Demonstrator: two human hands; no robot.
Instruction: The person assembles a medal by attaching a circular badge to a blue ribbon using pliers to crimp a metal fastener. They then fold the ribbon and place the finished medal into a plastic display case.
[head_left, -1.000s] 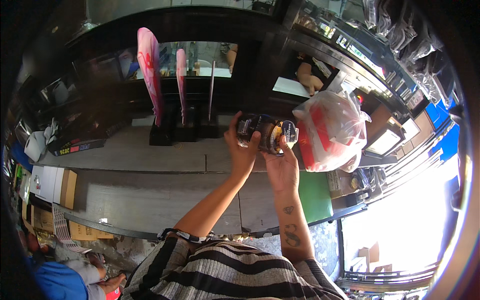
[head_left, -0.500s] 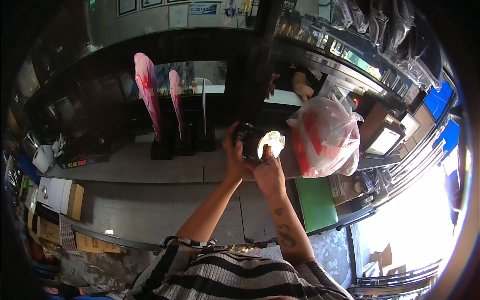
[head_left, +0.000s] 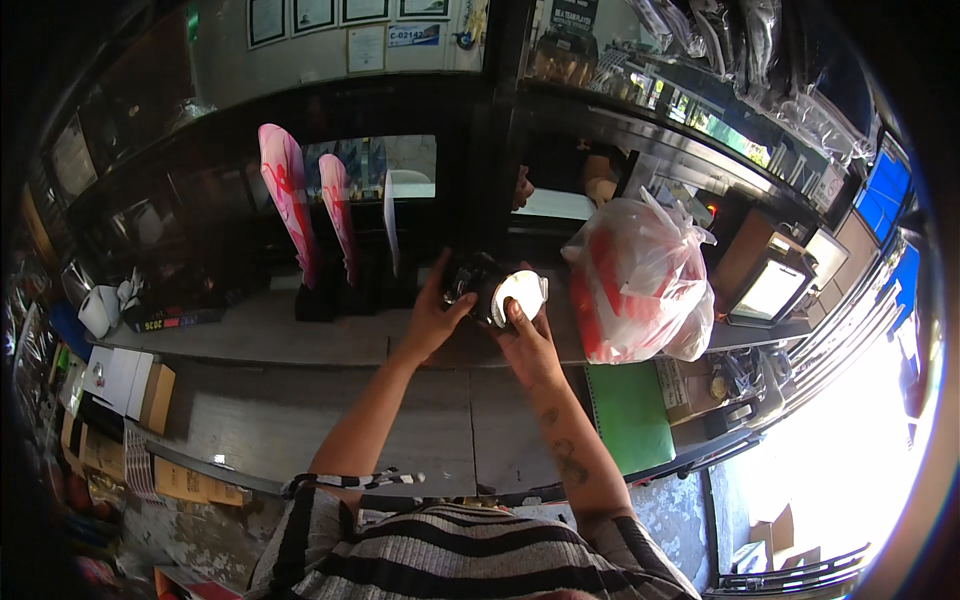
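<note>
Both hands hold a glossy black object with a bright pale disc-like face (head_left: 518,294) over the counter; its exact kind I cannot make out. My left hand (head_left: 432,318) grips its dark left side, thumb across the front. From below and the right, my right hand (head_left: 530,345) holds it, with the thumb pressed on the pale face. Behind and to the left stand two pink and white upright plaques (head_left: 285,180) on black bases. Right of my hands sits a tied, translucent plastic bag (head_left: 645,280) with red and white contents, not touching them.
A green notebook or folder (head_left: 630,420) lies near the counter's front right. White and brown boxes (head_left: 120,385) are at the left end. Beyond the glass opening, another person's hand (head_left: 600,190) rests by a white sheet. A framed panel (head_left: 770,290) stands right of the bag.
The view has shifted slightly. My hands and the black object appear a little further left, and my left thumb now lies across the object's front.
</note>
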